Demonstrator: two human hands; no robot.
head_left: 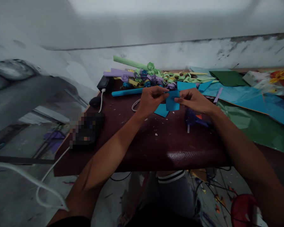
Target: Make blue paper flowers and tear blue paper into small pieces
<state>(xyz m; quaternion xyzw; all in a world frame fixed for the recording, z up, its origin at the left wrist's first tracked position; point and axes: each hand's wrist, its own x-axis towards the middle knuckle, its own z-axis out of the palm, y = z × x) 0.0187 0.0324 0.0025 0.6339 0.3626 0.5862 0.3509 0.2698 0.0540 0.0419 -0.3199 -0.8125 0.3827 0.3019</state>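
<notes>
Left hand [151,98] and right hand [194,99] pinch blue paper [172,102] toward the surface's [153,148] far edge; light, creasable, I think; hold by sides

Far wall [203,52] was whitish, stained dark at right; light was dim. Maroon table [156,146] stood against it; grey floor [11,197] lay littered near right.

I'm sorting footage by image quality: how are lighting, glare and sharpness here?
Head view: dim overall, brightest high on the wall; glare on the near table edge; the held blue paper has clear edges; left side softer; pixelation hides part of a dark box.
</notes>
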